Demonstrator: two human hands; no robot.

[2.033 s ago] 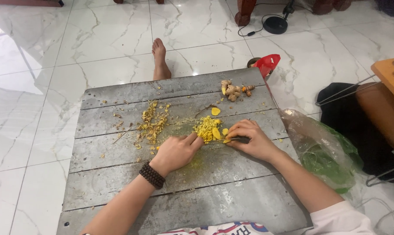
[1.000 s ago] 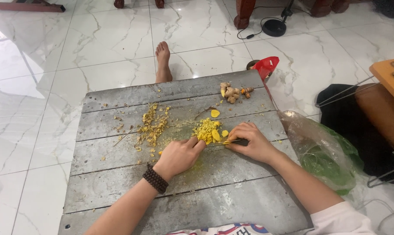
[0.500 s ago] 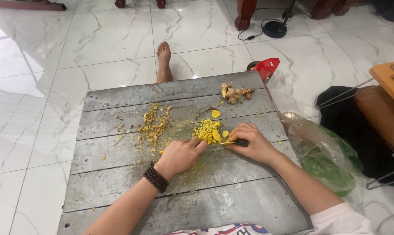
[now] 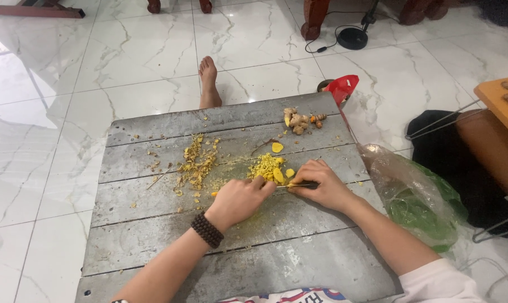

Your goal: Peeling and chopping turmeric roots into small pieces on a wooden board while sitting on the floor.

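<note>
Left hand is curled, fingers bent down onto the yellow root piece at the near edge of the heap of chopped yellow bits, pinning it to the weathered grey plank board. A dark bead bracelet sits on that wrist.

Right hand is closed around a small knife with a dark handle; the blade points left, and its tip meets the root piece just beside the left fingertips. The hands are nearly touching, mid-board, slightly right of centre.

Left of the heap: a scatter of brownish-yellow peelings. One loose yellow slice lies just beyond the heap. Far right on the board: a cluster of knobbly unpeeled roots.

Off the board on the right: a clear plastic bag with a green bag inside on the white marble floor. A bare foot rests on the floor past the board's far edge. A red item sits at the far right corner.
</note>
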